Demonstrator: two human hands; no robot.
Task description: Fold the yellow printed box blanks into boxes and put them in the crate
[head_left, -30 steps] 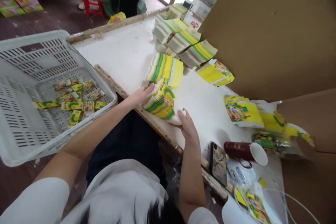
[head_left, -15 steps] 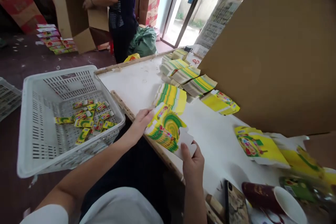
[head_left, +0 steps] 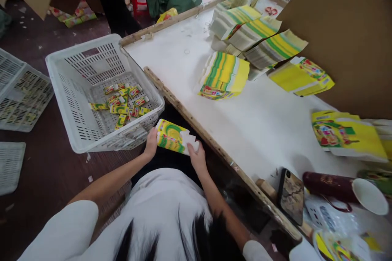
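One desk [head_left: 232,126], one basket [head_left: 97,65]; carton stack [head_left: 171,133] held off the desk edge, over the lap [head_left: 162,159]. Support underneath hidden, can't tell. Left hand [head_left: 151,144]: fingers [head_left: 152,133] gripping its printed end. Right hand [head_left: 198,158]: pinching the white flaps [head_left: 188,139]. Slack grip: layers could slide, drop. Overpressing thumb [head_left: 192,150]: flaps could crease.

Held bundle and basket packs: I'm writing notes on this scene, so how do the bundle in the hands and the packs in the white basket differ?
Place: the held bundle is gripped between the left hand and right hand, while the basket packs lie inside the white basket.
Order: the held bundle is stacked together, whereas the basket packs are scattered at various angles.
Both share yellow and green print.
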